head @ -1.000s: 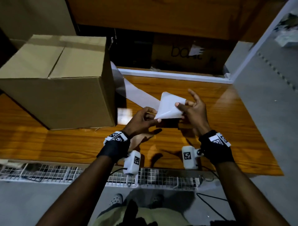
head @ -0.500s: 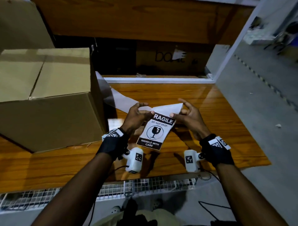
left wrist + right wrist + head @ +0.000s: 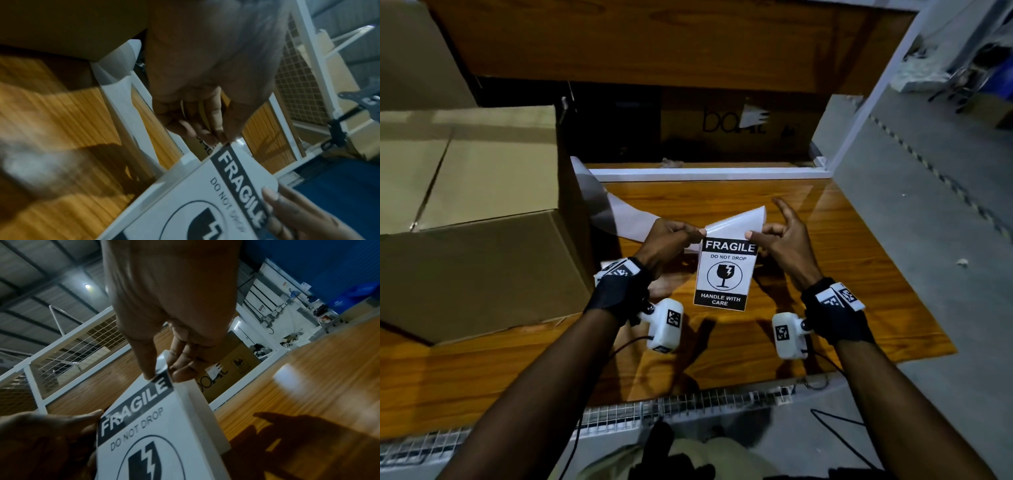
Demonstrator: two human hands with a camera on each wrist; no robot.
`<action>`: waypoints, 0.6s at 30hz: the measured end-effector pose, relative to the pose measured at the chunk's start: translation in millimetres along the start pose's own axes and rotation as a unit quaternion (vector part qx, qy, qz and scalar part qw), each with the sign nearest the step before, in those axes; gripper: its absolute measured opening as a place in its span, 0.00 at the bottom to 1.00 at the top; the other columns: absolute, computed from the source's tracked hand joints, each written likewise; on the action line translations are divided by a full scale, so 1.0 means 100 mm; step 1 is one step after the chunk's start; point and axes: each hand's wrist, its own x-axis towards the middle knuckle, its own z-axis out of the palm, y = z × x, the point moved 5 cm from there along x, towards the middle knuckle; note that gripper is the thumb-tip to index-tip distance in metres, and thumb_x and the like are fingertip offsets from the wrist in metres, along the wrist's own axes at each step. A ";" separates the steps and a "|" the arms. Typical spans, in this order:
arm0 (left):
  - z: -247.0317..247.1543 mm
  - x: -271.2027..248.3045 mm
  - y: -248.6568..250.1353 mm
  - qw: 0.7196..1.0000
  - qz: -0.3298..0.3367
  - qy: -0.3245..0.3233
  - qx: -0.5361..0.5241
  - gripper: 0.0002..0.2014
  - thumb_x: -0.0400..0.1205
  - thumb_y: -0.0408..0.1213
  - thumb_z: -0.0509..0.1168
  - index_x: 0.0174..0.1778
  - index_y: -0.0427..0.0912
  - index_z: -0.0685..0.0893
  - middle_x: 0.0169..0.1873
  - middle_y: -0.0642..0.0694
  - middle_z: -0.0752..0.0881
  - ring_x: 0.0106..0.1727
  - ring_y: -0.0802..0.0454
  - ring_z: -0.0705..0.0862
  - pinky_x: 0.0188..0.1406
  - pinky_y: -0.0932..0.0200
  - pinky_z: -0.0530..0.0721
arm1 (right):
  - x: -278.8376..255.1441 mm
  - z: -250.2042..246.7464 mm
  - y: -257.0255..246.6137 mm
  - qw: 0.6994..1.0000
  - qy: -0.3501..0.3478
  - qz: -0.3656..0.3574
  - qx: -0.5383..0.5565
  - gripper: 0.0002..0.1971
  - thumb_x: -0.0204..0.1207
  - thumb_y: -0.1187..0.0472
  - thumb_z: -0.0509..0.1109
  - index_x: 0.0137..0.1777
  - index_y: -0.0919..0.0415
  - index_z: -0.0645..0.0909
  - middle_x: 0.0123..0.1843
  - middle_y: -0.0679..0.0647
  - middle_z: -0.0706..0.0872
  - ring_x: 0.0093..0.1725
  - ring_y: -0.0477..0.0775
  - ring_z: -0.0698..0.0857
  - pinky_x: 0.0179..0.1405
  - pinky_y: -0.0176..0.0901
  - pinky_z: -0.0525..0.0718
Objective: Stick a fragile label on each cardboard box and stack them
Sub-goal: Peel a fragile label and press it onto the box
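A black-and-white fragile label (image 3: 724, 275) hangs upright above the wooden table (image 3: 842, 274), its print facing me. My left hand (image 3: 690, 234) pinches its top left corner and my right hand (image 3: 755, 235) pinches its top right corner. White backing paper (image 3: 739, 221) folds back behind the label's top edge. In the wrist views the label (image 3: 205, 194) (image 3: 156, 426) fills the lower part, with my left hand (image 3: 223, 138) and my right hand (image 3: 162, 376) at its corners. A large closed cardboard box (image 3: 476, 219) stands on the table to the left.
A strip of white backing paper (image 3: 599, 202) trails from the box's right side toward my hands. A wire mesh rail (image 3: 688, 404) runs along the table's near edge. Another cardboard box (image 3: 736, 123) sits in the dark shelf behind. Grey floor lies to the right.
The label has turned from its blank back to its printed face and now hangs straight. The backing has peeled back from its top. Both hands moved slightly nearer me.
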 end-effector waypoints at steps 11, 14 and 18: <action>0.14 0.02 -0.12 0.988 -0.137 -0.007 -0.072 0.10 0.77 0.35 0.74 0.46 0.31 0.92 0.35 0.40 0.88 0.32 0.49 0.79 0.39 0.55 0.81 | -0.28 0.36 -0.01 0.899 0.006 -0.296 -0.322 0.15 0.74 0.57 0.79 0.61 0.53 0.88 0.55 0.48 0.88 0.55 0.44 0.74 0.37 0.29 0.70; 0.17 0.02 -0.10 0.988 -0.139 -0.024 -0.058 0.08 0.78 0.37 0.73 0.45 0.34 0.91 0.34 0.44 0.89 0.31 0.52 0.79 0.38 0.55 0.79 | -0.25 0.34 0.02 0.903 0.002 -0.286 -0.320 0.16 0.74 0.56 0.80 0.61 0.52 0.88 0.56 0.47 0.87 0.56 0.41 0.70 0.36 0.30 0.70; 0.23 0.03 -0.09 0.987 -0.148 -0.042 -0.053 0.06 0.79 0.37 0.73 0.44 0.38 0.91 0.33 0.49 0.90 0.32 0.55 0.80 0.36 0.58 0.78 | -0.23 0.30 0.01 0.905 0.000 -0.288 -0.312 0.15 0.73 0.58 0.80 0.60 0.51 0.88 0.55 0.46 0.86 0.57 0.45 0.73 0.35 0.40 0.77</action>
